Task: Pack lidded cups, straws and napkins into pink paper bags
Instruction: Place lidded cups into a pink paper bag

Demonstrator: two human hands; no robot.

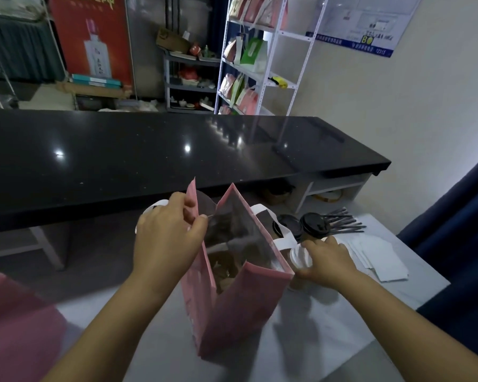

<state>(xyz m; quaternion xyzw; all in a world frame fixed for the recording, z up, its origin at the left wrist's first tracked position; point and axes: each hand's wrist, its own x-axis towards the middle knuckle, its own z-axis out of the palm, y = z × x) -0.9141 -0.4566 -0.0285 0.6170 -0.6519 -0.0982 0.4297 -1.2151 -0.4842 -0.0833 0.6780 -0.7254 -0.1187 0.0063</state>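
Note:
A pink paper bag (240, 312) stands open on the white table, its brown inside showing. My left hand (166, 238) pinches the bag's left rim and holds it apart. Just right of the bag, my right hand (326, 260) grips a brown cup with a white lid (300, 256) from above. Two cups with black lids (315, 226) stand behind it. A bundle of black straws (342, 221) lies further right. White napkins (375, 257) are spread beside my right hand.
A long black counter (177, 150) runs across behind the white table (342, 326). More pink bag material (17, 326) lies at the lower left. White shelves (260, 64) with packaged goods stand at the back. A dark blue curtain (458, 230) hangs at the right.

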